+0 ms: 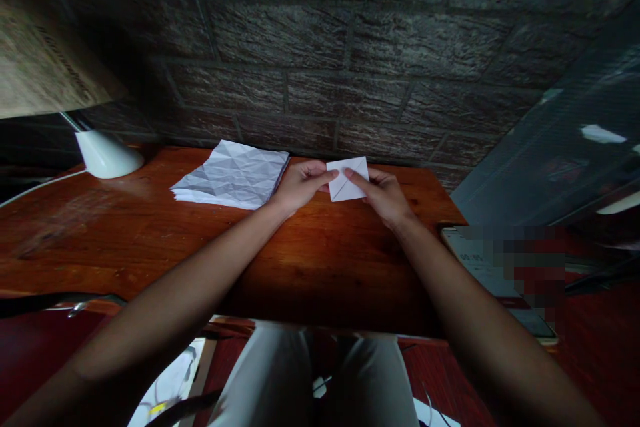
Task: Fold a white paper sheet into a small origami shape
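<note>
A small square of folded white paper (354,188) is held up over the wooden table, with a diagonal line across its face. My left hand (304,181) grips its left edge, thumb on the front and fingers behind; a ring shows on one finger. From the right, my right hand (386,195) pinches the same paper, its thumb pressed on the front near the middle. The fingers behind the paper are partly hidden. Just left of my left hand lies a stack of creased white sheets (235,173).
A lamp with a white base (107,155) and a fabric-like shade (45,53) stands at the left of the wooden table (320,260). A phone (495,273) lies at the right edge near my forearm. Behind rises a dark block wall (340,47); a grey panel (540,127) leans at right.
</note>
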Demonstrator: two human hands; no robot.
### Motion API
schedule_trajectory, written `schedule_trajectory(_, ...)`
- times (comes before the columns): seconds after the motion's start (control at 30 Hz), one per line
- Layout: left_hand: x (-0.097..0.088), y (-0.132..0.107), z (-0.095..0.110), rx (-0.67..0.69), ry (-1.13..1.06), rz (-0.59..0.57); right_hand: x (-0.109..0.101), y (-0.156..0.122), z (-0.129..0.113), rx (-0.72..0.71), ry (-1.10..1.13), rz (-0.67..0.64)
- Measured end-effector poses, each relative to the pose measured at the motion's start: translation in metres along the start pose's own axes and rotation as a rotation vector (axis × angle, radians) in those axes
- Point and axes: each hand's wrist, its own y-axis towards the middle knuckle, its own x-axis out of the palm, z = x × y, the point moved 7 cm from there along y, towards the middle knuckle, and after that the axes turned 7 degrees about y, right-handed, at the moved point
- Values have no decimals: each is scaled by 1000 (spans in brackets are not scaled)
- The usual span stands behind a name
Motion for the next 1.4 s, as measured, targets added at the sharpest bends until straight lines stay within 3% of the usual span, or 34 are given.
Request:
schedule_trajectory(0.3, 12, -4, -7, -26, 17, -159, 5, 0, 4, -16, -1, -10)
schedule_trajectory(0.43, 11, -2, -6, 13, 47, -165, 3, 1, 2, -27, -18, -42)
schedule_trajectory(0.63, 11, -1, -4, 29, 77, -219, -8, 4, -8, -121, -19, 24)
schedule_trajectory(1.03, 6, 0, -6, 39, 45, -158, 0, 6, -3, -141, 54, -50)
schedule_trajectory(1.4, 7, -2, 0, 88, 45, -125, -1, 4, -5, -159, -50, -30)
